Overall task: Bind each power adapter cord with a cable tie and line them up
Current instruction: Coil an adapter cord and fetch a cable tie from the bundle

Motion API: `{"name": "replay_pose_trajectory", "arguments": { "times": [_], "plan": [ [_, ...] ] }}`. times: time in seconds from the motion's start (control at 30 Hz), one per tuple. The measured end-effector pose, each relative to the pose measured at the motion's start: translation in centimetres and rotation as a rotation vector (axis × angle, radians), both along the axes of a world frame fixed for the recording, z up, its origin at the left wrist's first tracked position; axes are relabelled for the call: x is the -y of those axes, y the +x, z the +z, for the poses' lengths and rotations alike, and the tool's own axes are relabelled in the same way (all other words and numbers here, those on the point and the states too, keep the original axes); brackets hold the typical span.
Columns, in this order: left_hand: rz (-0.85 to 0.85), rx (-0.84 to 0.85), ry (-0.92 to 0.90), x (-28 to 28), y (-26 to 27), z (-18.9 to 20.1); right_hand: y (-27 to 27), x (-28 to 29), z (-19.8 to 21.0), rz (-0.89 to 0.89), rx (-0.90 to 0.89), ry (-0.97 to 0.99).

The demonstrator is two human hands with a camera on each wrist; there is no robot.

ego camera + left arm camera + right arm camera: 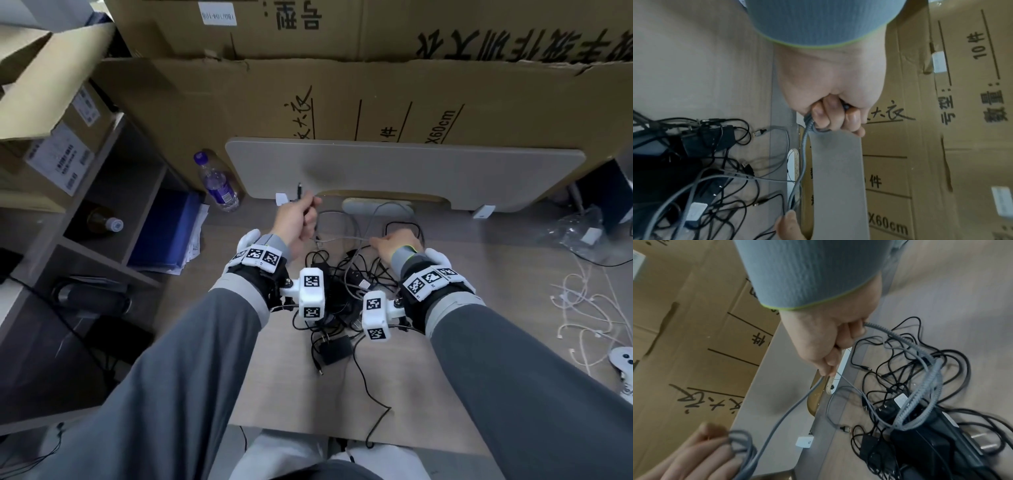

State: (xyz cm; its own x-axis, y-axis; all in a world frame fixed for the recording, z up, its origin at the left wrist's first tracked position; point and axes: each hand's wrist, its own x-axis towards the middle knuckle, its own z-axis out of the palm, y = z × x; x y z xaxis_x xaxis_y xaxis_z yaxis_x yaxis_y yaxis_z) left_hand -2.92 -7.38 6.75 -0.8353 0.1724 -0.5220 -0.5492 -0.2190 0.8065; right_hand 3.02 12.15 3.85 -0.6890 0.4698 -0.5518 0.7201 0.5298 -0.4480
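Left hand (297, 219) is clenched round a few gathered loops of the grey cord (805, 146), held raised above the far edge of the desk (294, 404), near its left side. Right hand (394, 245) pinches the same grey cord further along its run, fingers curled, low over the far side of the adapter pile (339, 308). Between the two grips the cord spans roughly parallel to the far edge, left to right; past the right hand it drops back toward the near edge into the tangle of black leads and adapter bricks at mid-desk. Judgement: the unwound remainder lies to the right of and nearer than the coil, so the right hand is the closer one to feed slack, the left to take it up. The grey cord crosses several black leads; snagging is likely. No cable tie identifiable in any view. No adapter is lined up yet.
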Motion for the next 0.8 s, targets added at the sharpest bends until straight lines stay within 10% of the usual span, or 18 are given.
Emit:
{"name": "replay_pose_trajectory", "arguments": {
  "times": [0.23,0.5,0.8],
  "plan": [
    [-0.651,0.046,-0.324,-1.6,2.2,0.2,-2.0,1.6,2.2,-0.070,-0.151,-0.007],
    [-0.046,0.094,-0.281,-1.2,-0.2,-1.1,-0.8,5.0,5.0,0.357,-0.309,-0.630],
    [0.040,-0.041,0.040,-1.9,-1.7,1.8,2.4,4.0,-0.4,0.312,-0.122,-0.490]
  ]
}}
